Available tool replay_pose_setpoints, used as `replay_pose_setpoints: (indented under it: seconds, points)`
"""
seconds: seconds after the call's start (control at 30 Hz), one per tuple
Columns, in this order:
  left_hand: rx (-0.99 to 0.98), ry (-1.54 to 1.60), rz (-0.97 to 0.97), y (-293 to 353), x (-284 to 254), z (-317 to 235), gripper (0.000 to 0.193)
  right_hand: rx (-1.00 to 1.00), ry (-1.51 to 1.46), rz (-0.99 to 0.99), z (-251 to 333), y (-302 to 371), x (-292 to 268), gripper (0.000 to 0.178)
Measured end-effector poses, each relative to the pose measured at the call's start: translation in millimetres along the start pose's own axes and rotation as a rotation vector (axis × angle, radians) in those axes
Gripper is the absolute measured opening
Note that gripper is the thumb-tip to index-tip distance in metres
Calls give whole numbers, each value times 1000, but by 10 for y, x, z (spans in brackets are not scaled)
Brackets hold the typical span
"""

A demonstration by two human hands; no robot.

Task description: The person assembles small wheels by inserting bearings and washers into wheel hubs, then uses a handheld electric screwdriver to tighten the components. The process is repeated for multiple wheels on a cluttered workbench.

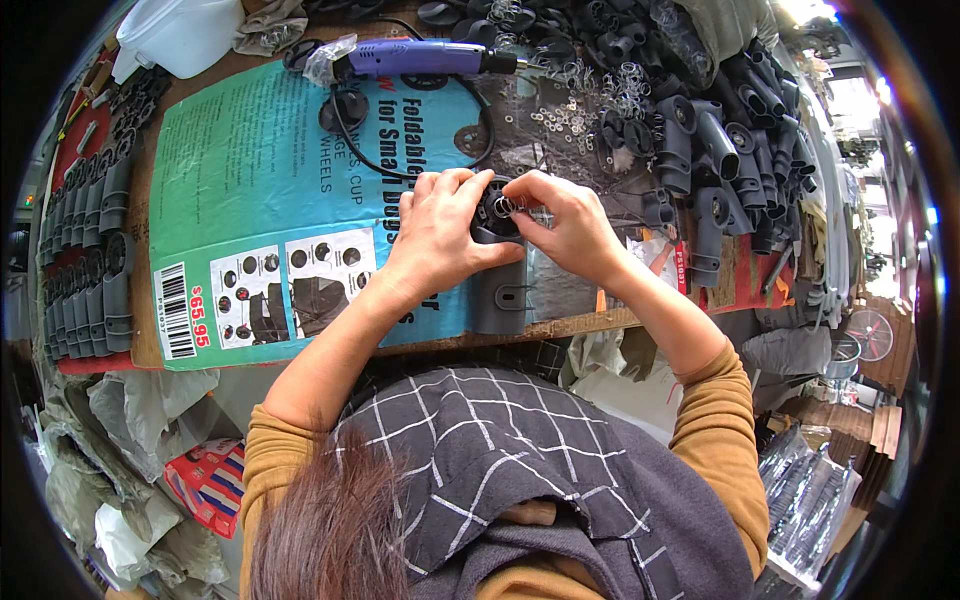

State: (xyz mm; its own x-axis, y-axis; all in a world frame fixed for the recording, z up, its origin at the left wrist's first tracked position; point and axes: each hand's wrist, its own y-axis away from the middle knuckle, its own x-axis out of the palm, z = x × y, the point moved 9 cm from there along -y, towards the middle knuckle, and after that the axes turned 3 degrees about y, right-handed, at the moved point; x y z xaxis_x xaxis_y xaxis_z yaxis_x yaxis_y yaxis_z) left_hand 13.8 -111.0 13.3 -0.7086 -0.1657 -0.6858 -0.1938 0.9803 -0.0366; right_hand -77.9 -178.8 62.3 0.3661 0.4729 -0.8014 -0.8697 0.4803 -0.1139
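My left hand grips a dark grey plastic part that stands on the workbench, fingers wrapped over its round black top. My right hand pinches a small metal ring against that round top. Both hands meet over the part near the bench's front edge. The lower body of the grey part shows below my hands. A scatter of small metal rings lies on the bench just beyond my hands.
A purple power screwdriver with a black cord lies at the back. A teal printed cardboard sheet covers the bench. Rows of grey parts line the left; a heap of dark plastic parts fills the right. A white tub sits back left.
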Motion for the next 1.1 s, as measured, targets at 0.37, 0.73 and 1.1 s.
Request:
replay_pose_setpoints:
  seconds: [0.37,0.73,1.1]
  points:
    - [116,-105,-165,52,-355,137,65,101,558,-217,-572,970,-627,68]
    - [24,-283,-315,-141,-813,516,16,-101,603,-668,-1105,-207,-1009,38]
    - [-47,-157,-352,-154,-1001,533,17,834,646,-512,-2170,-1163,-1625,48]
